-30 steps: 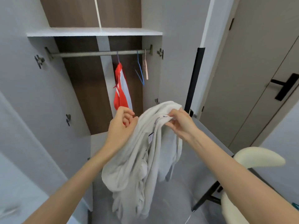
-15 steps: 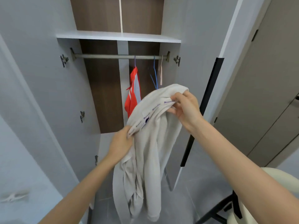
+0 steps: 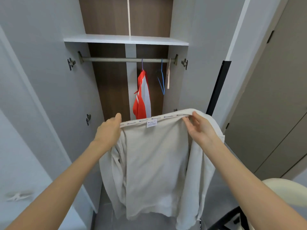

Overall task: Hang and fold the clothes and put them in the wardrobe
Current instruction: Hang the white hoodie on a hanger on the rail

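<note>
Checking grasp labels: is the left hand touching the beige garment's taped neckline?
Touching. The head view shows the left hand pinching the taped neckline end of the beige garment.

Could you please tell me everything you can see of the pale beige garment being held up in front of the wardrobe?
The pale beige cotton-looking garment hangs spread between both hands, inside facing the camera. A printed tape runs along its stretched top edge, with a small white label at the middle. The left hand grips one end, the right hand the other. Loose folds droop down both sides.
</note>
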### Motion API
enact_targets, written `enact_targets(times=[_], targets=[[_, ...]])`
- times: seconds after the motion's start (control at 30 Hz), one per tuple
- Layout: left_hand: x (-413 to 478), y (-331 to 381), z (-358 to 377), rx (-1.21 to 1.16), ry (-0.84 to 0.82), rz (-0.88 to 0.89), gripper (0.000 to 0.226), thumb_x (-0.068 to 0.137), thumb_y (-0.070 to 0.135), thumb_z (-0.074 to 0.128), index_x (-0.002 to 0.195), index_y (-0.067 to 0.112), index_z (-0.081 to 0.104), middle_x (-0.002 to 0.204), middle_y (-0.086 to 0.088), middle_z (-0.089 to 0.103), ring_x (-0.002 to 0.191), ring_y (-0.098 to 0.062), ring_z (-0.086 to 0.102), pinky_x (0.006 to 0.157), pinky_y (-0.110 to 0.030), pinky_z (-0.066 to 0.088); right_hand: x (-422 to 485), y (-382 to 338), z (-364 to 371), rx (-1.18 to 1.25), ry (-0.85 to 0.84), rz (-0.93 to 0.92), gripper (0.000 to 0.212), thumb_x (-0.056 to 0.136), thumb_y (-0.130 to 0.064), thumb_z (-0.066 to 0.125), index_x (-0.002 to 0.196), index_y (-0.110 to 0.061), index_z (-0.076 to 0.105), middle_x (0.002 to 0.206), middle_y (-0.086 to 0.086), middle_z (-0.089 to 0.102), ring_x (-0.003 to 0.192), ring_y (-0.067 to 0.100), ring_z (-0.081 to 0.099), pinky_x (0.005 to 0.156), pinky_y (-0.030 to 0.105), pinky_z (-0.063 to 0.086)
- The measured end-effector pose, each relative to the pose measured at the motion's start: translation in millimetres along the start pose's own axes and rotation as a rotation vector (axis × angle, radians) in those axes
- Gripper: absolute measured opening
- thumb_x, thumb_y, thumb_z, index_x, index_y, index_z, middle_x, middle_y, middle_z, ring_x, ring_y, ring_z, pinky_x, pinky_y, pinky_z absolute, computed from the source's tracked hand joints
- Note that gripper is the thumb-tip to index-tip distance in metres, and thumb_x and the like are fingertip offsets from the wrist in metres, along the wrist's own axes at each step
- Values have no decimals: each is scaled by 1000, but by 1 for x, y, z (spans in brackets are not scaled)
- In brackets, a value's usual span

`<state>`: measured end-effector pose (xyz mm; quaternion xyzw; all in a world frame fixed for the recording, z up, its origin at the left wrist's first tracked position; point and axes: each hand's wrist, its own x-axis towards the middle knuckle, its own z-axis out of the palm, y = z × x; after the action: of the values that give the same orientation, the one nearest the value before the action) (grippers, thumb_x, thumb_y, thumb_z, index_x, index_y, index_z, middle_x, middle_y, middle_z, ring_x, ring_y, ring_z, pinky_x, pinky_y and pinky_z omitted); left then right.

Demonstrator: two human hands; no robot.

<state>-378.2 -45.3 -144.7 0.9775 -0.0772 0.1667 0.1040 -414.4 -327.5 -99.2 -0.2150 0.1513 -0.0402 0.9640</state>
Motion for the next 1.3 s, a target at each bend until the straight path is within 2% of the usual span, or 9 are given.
enact_targets(times=[0.1, 0.2, 0.47, 0.63, 0.8, 0.9, 1.03, 1.2, 1.3], targets=[[-2, -3, 8, -404, -405, 55, 19, 96, 32, 54, 87, 16, 49, 77, 2, 54, 68, -14, 49, 60, -26, 36, 0, -11, -3, 40, 17, 4, 8, 96, -2, 52, 98, 0, 59, 95, 9, 62, 102, 19, 61, 92, 35, 50], [-16, 4, 14, -663, -548, 75, 26, 87, 54, 54, 74, 32, 57, 69, 19, 53, 64, 3, 48, 58, -9, 36, 6, -24, -14, 63, 68, 15, 11, 97, -4, 52, 105, 0, 57, 98, 8, 61, 116, 19, 57, 89, 33, 51], [-4, 19, 19, -199, -391, 280, 15, 95, 37, 52, 102, 25, 57, 94, 4, 58, 89, -13, 51, 80, -29, 42, 22, -48, -41, 9, 108, 9, 34, 97, -4, 51, 131, -1, 52, 131, 8, 59, 120, 17, 57, 93, 28, 50], [-7, 30, 16, -435, -390, 98, 23, 89, 8, 58, 87, 28, 46, 89, 7, 54, 83, -14, 51, 67, -19, 38, 28, -62, -44, -3, 133, 36, 22, 98, -6, 51, 118, -2, 58, 129, 6, 60, 119, 16, 58, 85, 25, 52], [-19, 44, 17, 10, -135, 191, 38, 82, 51, 66, 80, 25, 38, 63, 9, 47, 58, -12, 43, 48, -26, 26, 38, -64, -50, 48, 168, 83, 11, 98, -6, 50, 104, -4, 59, 92, -1, 63, 84, 9, 64, 60, 18, 55], [-28, 46, 21, -338, -153, 136, 42, 75, 53, 72, 66, 26, 41, 54, 10, 47, 50, -7, 39, 47, -20, 28, 44, -60, -53, 69, 162, 153, 20, 99, -6, 49, 79, -7, 54, 66, -1, 56, 49, 8, 57, 45, 17, 51], [-36, 31, 18, -610, -148, -16, 33, 83, 35, 71, 66, 25, 45, 58, 18, 51, 53, -1, 43, 50, -13, 31, 51, -48, -53, 54, 114, 224, 14, 99, -6, 48, 89, -3, 57, 75, 1, 55, 63, 9, 57, 50, 18, 54], [-34, 11, 25, 122, -36, 48, 26, 83, 1, 54, 85, 21, 37, 84, 1, 43, 78, -22, 45, 53, -31, 31, 60, -26, -39, 50, 16, 240, 11, 96, -5, 52, 102, -1, 61, 86, 7, 66, 74, 14, 66, 60, 23, 57], [-23, 0, 32, 289, -60, -156, 34, 75, -6, 53, 98, 16, 40, 99, -7, 42, 89, -26, 43, 65, -33, 35, 72, -14, -26, 15, 5, 239, 12, 97, -6, 49, 96, -1, 60, 80, 9, 70, 72, 17, 68, 67, 25, 57]])
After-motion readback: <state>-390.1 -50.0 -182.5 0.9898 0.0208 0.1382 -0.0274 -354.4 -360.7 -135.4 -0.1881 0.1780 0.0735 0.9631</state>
